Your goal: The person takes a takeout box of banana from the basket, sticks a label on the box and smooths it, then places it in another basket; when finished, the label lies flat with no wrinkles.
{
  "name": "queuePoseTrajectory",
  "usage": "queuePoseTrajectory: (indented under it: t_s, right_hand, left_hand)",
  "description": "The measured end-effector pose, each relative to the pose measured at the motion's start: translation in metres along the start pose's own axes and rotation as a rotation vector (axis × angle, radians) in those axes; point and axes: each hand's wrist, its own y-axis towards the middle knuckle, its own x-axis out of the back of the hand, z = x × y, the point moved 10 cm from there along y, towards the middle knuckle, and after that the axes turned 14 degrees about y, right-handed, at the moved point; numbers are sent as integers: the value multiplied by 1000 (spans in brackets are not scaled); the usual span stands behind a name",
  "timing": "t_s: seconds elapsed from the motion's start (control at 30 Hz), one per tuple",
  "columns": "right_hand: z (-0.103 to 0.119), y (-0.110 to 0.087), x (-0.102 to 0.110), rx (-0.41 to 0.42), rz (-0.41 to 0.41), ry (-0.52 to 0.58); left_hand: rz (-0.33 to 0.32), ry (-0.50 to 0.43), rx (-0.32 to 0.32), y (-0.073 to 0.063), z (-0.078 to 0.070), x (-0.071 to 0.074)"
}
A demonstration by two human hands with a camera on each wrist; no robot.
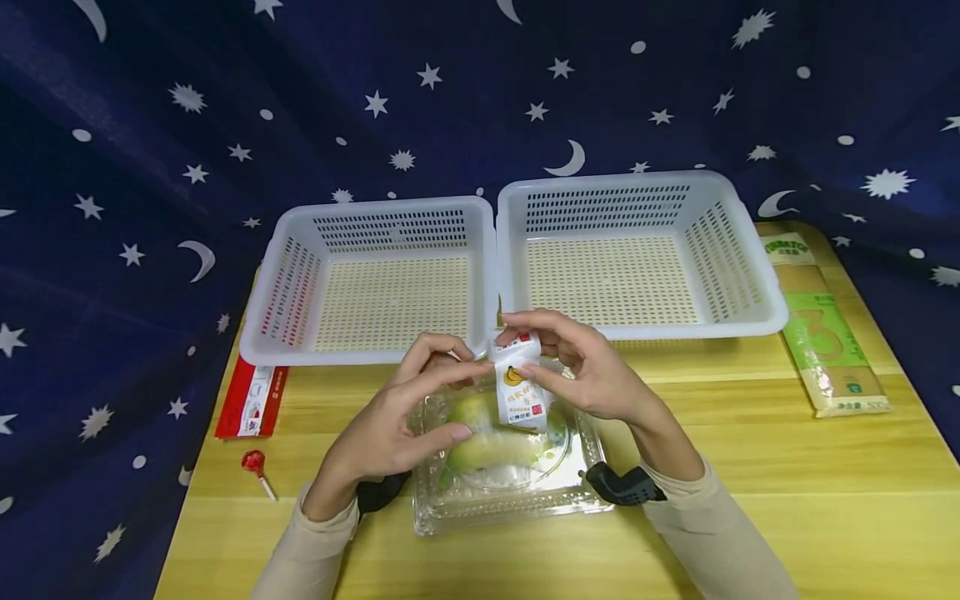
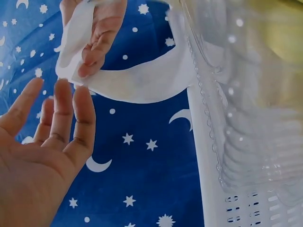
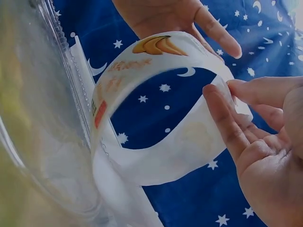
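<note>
A white paper band (image 1: 519, 390) printed with bananas bends into a loop in the right wrist view. My right hand (image 1: 588, 367) pinches it between thumb and fingers where its end overlaps. My left hand (image 1: 393, 421) is spread beside it, fingers loosely extended, with fingertips right at the band's edge in the left wrist view. Below both hands lies a clear plastic clamshell box (image 1: 510, 507), with something yellow-green (image 1: 487, 448) showing through its lid. The box partly hides behind the band and fingers in the head view.
Two white plastic baskets, one at the left (image 1: 367, 357) and one at the right (image 1: 645, 331), stand side by side beyond the box. A red packet (image 1: 251, 402) and a red lollipop (image 1: 255, 463) lie at the left. A noodle packet (image 1: 832, 337) lies at the right on the wooden table (image 1: 810, 517).
</note>
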Motion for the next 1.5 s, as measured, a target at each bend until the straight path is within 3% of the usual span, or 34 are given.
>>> queuePoseTrajectory:
  t_s: [0.47,0.8,1.5]
  right_hand:
    - [-4,2,-1,-47,-4,-43]
    - [-8,1,-3,-79,16,-80]
    - [-7,1,-7,-63,39,-120]
  left_hand:
    - [142,31,1,2,-1,-16]
    - [135,18,-11,1,-3,-14]
    - [95,-12,-33,-1,-1,-12]
